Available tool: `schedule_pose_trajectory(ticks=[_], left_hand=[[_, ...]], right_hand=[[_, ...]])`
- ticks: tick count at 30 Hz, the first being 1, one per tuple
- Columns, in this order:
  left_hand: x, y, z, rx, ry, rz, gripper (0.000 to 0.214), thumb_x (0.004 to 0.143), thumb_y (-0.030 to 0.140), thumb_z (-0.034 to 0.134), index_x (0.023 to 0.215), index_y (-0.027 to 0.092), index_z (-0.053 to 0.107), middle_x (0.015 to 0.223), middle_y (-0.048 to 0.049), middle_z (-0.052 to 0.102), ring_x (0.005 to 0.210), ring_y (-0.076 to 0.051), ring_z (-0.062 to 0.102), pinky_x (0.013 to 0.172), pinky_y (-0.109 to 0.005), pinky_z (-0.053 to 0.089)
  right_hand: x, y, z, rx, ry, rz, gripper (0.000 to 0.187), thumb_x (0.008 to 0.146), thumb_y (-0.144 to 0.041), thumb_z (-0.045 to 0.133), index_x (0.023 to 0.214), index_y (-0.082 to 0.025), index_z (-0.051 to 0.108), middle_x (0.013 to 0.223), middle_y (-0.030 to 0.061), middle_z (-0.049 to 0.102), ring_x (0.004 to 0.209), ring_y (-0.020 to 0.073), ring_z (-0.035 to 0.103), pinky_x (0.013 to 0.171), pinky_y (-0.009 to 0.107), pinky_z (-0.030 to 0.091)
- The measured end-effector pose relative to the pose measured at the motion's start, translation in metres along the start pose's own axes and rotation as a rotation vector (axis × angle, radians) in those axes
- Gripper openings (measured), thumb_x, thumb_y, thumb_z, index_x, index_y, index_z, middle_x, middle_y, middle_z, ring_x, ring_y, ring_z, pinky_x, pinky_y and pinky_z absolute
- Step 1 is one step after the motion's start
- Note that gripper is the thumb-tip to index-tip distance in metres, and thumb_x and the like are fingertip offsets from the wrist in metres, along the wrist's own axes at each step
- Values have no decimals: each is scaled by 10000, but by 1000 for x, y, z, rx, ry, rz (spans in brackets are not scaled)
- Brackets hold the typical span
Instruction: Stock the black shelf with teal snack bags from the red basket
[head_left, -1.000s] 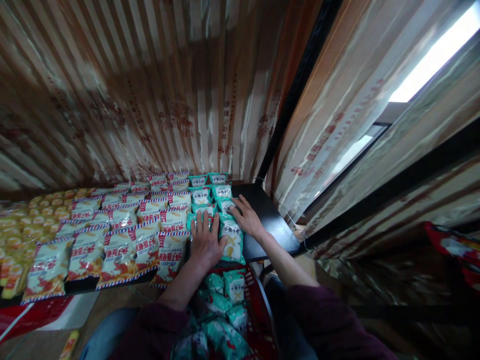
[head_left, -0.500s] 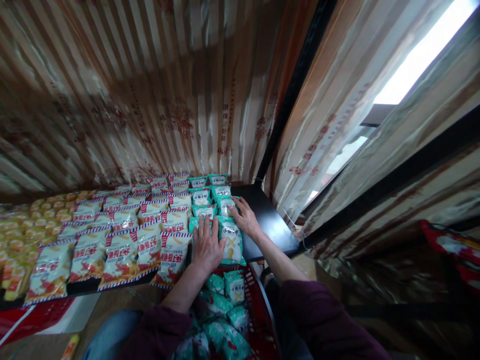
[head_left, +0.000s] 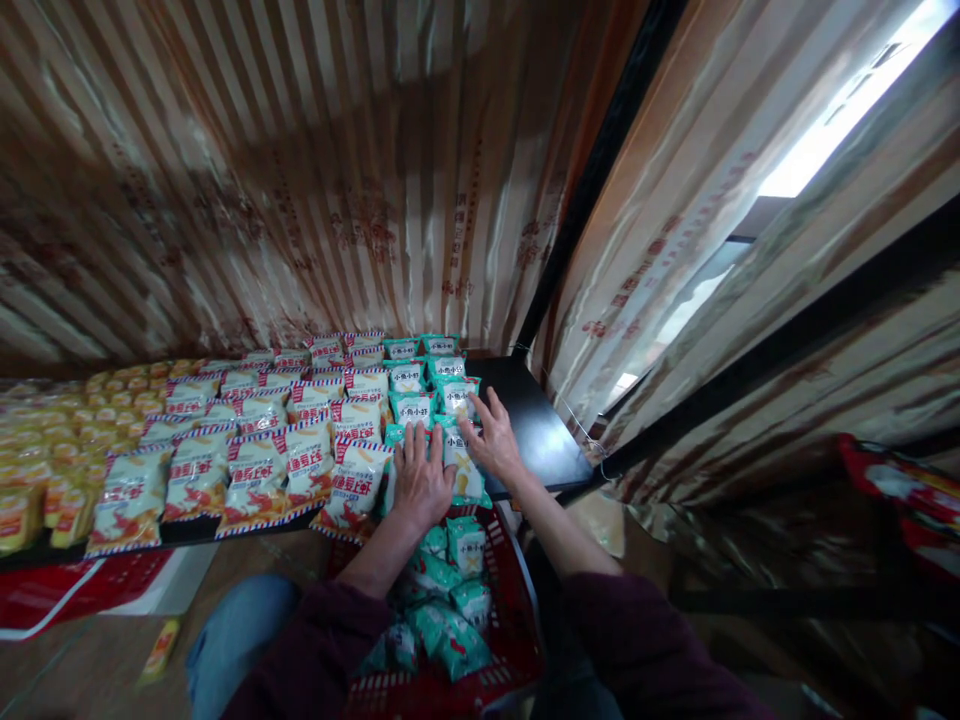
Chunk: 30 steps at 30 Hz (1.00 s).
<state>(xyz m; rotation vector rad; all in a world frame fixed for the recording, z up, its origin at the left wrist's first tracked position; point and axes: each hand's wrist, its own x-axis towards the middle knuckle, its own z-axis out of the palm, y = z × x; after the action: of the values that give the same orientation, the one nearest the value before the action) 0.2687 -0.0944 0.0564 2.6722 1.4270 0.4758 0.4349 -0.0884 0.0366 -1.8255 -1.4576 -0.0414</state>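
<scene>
On the black flat shelf's [head_left: 544,440] right end, above a red plastic basket [head_left: 519,600], the front teal foil snack packet [head_left: 459,472] lies lengthwise away, right hand [head_left: 495,447] (the nearer) flat on its far end, left hand [head_left: 420,487] alongside, both spread, clasping nothing.

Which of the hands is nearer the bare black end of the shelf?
Right. The right hand rests on teal packets beside the bare shelf end; the left hand lies farther left on the same packets.
</scene>
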Motion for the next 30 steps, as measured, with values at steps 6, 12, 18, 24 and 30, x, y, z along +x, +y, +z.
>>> schedule_pose_trajectory(ticks=[6, 12, 18, 24, 30], left_hand=[[-9, 0, 9, -14, 73, 12, 594, 872, 335, 484, 1412, 115, 368, 1486, -224, 309, 1390, -376, 235, 1063, -552, 310], [-20, -1, 16, -14, 135, 87, 582, 869, 310, 478, 1404, 107, 372, 1470, -218, 343, 1392, -360, 242, 1073, -548, 300], [-48, 0, 14, -8, 160, 113, 598, 860, 336, 495, 1413, 153, 360, 1498, -188, 307, 1409, -341, 208, 1100, -561, 252], [-75, -10, 14, 53, 150, 163, 657, 837, 438, 525, 1408, 151, 372, 1512, -175, 287, 1413, -327, 206, 1115, -540, 241], [-84, -18, 17, 76, 124, 204, 660, 839, 444, 522, 1415, 164, 363, 1514, -163, 288, 1412, -319, 211, 1113, -518, 245]], right_hand=[[-20, -6, 3, -29, 27, -53, 491, 870, -400, 500, 1291, -150, 536, 1465, 199, 336, 1337, 338, 348, 1030, 540, 381], [-38, -9, 3, -18, 85, -35, 500, 879, -401, 490, 1315, -156, 498, 1464, 195, 340, 1338, 327, 350, 1026, 538, 388], [-60, -12, 2, -13, 53, -47, 571, 872, -409, 500, 1392, -192, 403, 1486, 176, 312, 1343, 321, 351, 1023, 532, 394], [-69, -14, 1, -5, -4, -10, 586, 888, -421, 476, 1412, -180, 371, 1504, 180, 270, 1368, 321, 314, 1047, 516, 375], [-74, -8, 6, 52, -6, -7, 591, 905, -421, 446, 1431, -177, 331, 1485, 164, 324, 1373, 293, 319, 1065, 495, 372]])
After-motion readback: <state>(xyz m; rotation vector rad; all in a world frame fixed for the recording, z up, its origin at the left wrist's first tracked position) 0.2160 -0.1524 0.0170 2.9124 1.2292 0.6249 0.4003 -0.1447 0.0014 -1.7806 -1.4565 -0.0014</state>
